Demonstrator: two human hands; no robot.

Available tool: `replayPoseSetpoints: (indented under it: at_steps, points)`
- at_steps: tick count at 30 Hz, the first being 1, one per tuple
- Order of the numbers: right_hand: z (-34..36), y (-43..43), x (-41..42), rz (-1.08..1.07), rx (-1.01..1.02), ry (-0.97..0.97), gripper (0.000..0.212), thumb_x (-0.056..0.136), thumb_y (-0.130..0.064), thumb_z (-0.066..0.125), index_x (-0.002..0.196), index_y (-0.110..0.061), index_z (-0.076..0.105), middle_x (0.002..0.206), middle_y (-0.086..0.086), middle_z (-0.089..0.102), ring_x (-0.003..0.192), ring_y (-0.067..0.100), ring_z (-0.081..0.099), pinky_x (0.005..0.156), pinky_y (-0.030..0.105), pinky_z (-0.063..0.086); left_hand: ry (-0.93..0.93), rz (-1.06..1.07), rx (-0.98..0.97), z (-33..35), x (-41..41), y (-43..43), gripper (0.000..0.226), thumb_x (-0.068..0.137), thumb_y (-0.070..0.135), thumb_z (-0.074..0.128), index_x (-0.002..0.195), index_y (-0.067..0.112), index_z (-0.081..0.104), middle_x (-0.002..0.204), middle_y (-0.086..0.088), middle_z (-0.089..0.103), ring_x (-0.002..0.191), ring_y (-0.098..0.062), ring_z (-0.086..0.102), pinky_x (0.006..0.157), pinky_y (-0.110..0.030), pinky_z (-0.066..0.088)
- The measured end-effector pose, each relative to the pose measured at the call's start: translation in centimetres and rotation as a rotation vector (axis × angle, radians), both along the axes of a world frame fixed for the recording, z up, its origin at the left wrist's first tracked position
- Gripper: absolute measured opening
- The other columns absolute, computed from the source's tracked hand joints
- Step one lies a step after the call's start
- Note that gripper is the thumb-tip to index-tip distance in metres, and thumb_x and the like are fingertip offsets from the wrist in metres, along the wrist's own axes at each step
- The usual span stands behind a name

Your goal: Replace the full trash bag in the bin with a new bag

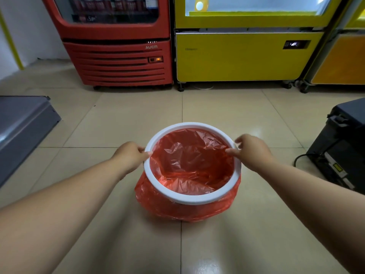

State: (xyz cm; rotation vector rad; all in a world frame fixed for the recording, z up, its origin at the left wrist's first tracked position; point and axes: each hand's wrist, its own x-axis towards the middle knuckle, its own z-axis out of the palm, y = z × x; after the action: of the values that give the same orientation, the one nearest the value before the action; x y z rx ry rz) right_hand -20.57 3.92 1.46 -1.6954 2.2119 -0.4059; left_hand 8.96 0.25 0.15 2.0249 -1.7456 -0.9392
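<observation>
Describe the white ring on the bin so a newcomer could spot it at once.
Start at the red drinks cooler and the yellow machine along the back wall, then come forward over the beige floor tiles to the red bag between the two hands. The white ring circles the bag's open mouth, with the left hand and right hand on its sides. Nothing else nearby is white and round.
</observation>
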Motion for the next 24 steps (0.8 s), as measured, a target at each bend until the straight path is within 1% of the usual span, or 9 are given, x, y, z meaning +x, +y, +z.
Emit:
replayPoseSetpoints:
  at_steps: [1,3,4,6,9,13,18,20,24]
  points:
    - [0.5,0.7,0.6,0.142,-0.114,0.039,0.043,0.079,-0.038,0.071,0.109,-0.008,0.066,0.099,0.01,0.066,0.092,0.026,0.061,0.077,0.03,0.045,-0.148,-0.08,-0.139,0.4,-0.3,0.4,0.04,0.083,0.033,0.064,0.113,0.007,0.063,0.112,-0.009,0.064,0.103,-0.027,0.059,0.09,-0.034,0.044]
    - [1.6,2.6,2.1,0.531,-0.143,0.052,0.033,0.077,-0.039,0.072,0.103,-0.018,0.07,0.102,0.001,0.067,0.097,0.017,0.06,0.08,0.022,0.041,-0.19,-0.313,-0.406,1.5,-0.9,1.7,0.034,0.079,0.035,0.068,0.108,0.017,0.066,0.107,-0.003,0.062,0.103,-0.017,0.056,0.088,-0.027,0.041]
    - [1.9,3.5,2.8,0.692,-0.052,0.067,0.03,0.077,-0.04,0.071,0.101,-0.021,0.071,0.101,-0.003,0.068,0.096,0.013,0.059,0.079,0.019,0.039,-0.151,-0.472,-0.452,2.0,-1.2,2.6,0.026,0.077,0.035,0.07,0.098,0.021,0.07,0.099,0.001,0.064,0.095,-0.009,0.057,0.085,-0.022,0.042]
    - [1.9,4.5,3.6,0.838,0.153,0.1,0.029,0.078,-0.042,0.07,0.101,-0.024,0.071,0.102,-0.007,0.068,0.097,0.011,0.057,0.082,0.021,0.043,-0.064,-0.759,-0.322,2.7,-1.8,4.2,0.013,0.072,0.034,0.075,0.082,0.026,0.074,0.085,0.011,0.066,0.085,0.0,0.057,0.076,-0.016,0.044]
    - [1.8,4.7,4.0,0.853,0.26,0.112,0.033,0.077,-0.042,0.071,0.104,-0.023,0.071,0.107,-0.005,0.067,0.1,0.015,0.057,0.085,0.026,0.046,-0.095,-0.954,-0.145,2.8,-2.4,5.5,0.019,0.069,0.036,0.076,0.084,0.024,0.074,0.079,0.017,0.062,0.079,0.007,0.057,0.07,-0.006,0.041]
    - [1.2,4.4,4.4,0.839,0.253,0.119,0.03,0.077,-0.035,0.072,0.102,-0.018,0.071,0.104,-0.001,0.068,0.093,0.017,0.06,0.075,0.022,0.043,-0.14,-0.952,-0.158,2.3,-2.6,5.1,0.017,0.074,0.028,0.074,0.089,0.021,0.074,0.088,0.011,0.067,0.08,0.005,0.054,0.072,-0.008,0.042]
    - [0.5,4.3,4.4,0.847,0.216,0.107,0.023,0.077,-0.03,0.073,0.094,-0.014,0.071,0.097,0.001,0.067,0.082,0.016,0.056,0.069,0.022,0.042,-0.128,-0.998,-0.145,1.9,-2.7,4.5,0.014,0.073,0.024,0.075,0.086,0.018,0.074,0.087,0.006,0.069,0.075,0.007,0.052,0.066,-0.002,0.035]
    - [0.3,4.2,4.4,0.861,0.216,0.104,0.021,0.078,-0.03,0.072,0.093,-0.014,0.07,0.095,0.001,0.065,0.077,0.013,0.052,0.068,0.022,0.041,-0.121,-1.011,-0.141,1.9,-2.8,4.4,0.014,0.073,0.023,0.075,0.086,0.017,0.074,0.086,0.005,0.069,0.077,0.007,0.051,0.065,-0.002,0.035]
    - [0.5,4.3,4.4,0.871,0.24,0.081,0.022,0.08,-0.03,0.07,0.094,-0.013,0.07,0.096,0.002,0.065,0.082,0.016,0.055,0.071,0.026,0.046,-0.136,-1.037,-0.133,1.9,-2.6,4.3,0.015,0.075,0.024,0.072,0.089,0.017,0.073,0.089,0.004,0.068,0.079,0.007,0.049,0.066,-0.001,0.034]
